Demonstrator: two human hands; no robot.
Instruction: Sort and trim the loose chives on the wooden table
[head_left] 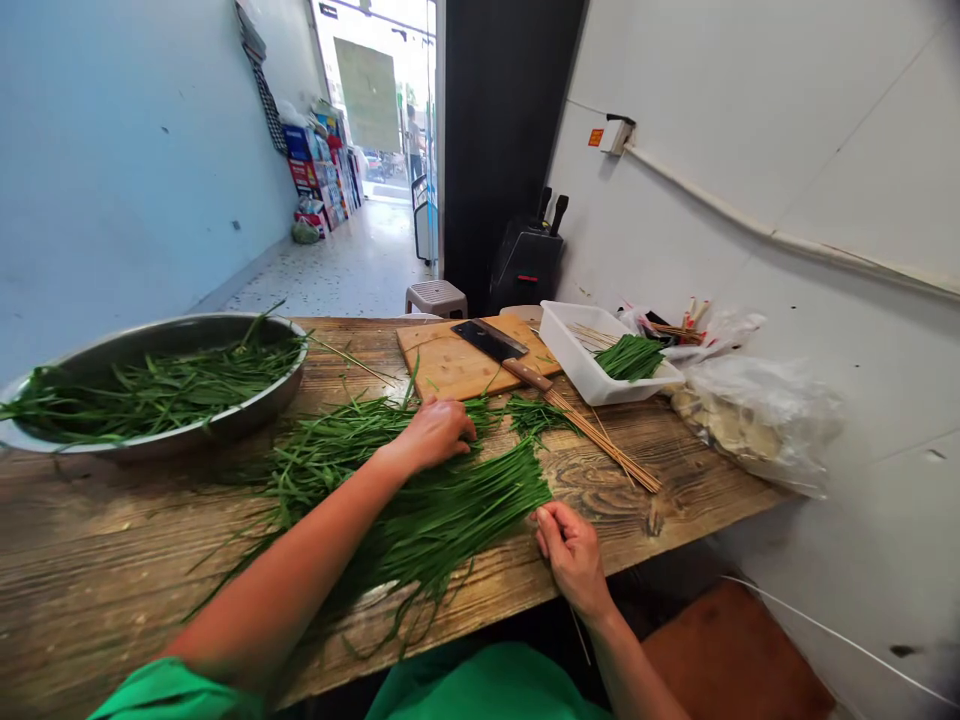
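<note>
Long green garlic chives (pixel 457 510) lie across the wooden table in front of me, their cut ends lined up at the right. My left hand (pixel 439 432) reaches over them, its fingers curled down into the looser chives (pixel 330 450) behind; the fingertips are partly hidden. Beside the lined-up ends, my right hand (pixel 570 550) is closed in a pinch on a thin bamboo skewer (pixel 580 638), which shows below the hand. Short chive pieces (pixel 536 415) lie near a bundle of bamboo skewers (pixel 607 440).
A cleaver (pixel 491 342) rests on a cutting board (pixel 427 365) at the back. A metal basin (pixel 289 375) of greens stands left. On the right are a white plastic bin (pixel 581 360) with skewers and chives, and a clear plastic bag (pixel 772 420). The table's front edge is close to me.
</note>
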